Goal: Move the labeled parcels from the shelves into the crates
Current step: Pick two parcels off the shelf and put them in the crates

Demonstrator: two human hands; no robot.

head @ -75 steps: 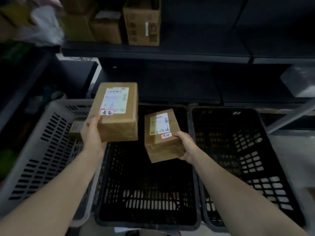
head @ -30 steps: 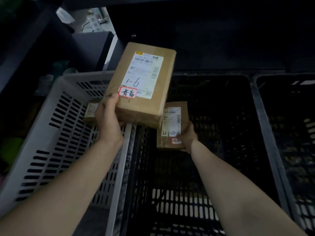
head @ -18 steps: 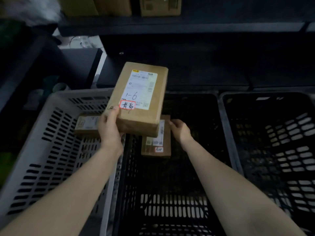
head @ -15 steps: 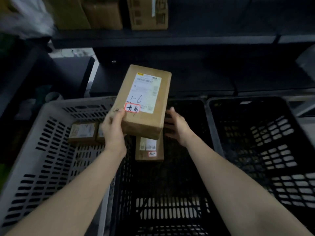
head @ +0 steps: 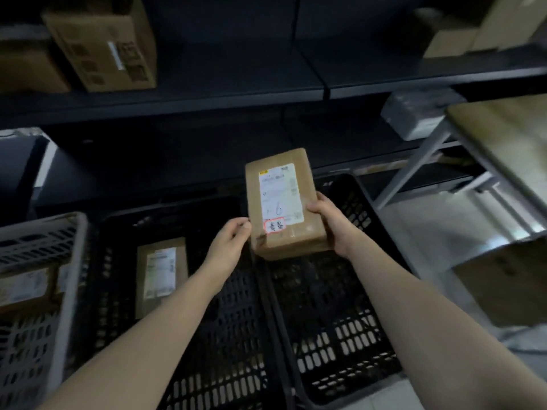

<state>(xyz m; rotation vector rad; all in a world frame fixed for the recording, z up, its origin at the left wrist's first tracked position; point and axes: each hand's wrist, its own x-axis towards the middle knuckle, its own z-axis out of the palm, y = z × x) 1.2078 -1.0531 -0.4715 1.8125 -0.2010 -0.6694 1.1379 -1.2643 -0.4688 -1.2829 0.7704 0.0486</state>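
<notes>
A brown labeled parcel (head: 284, 202) marked "1-6" with a red-edged sticker hangs above the right black crate (head: 340, 329). My right hand (head: 331, 223) grips its right side and my left hand (head: 231, 244) pinches its lower left corner. A smaller brown parcel (head: 161, 273) lies flat inside the middle black crate (head: 225, 335). At the far left, the grey crate (head: 68, 291) holds two small parcels (head: 23, 287).
Dark shelves (head: 236, 93) run across the back, with cardboard boxes (head: 103, 45) at upper left and more at upper right. A grey wrapped packet (head: 414, 113) sits on a lower shelf. A metal-framed table (head: 503, 161) stands at the right over a large carton.
The small parcel has been let go into the middle black crate. My right hand has come up and taken the big parcel's right side, and the parcel has moved right over the right black crate.
</notes>
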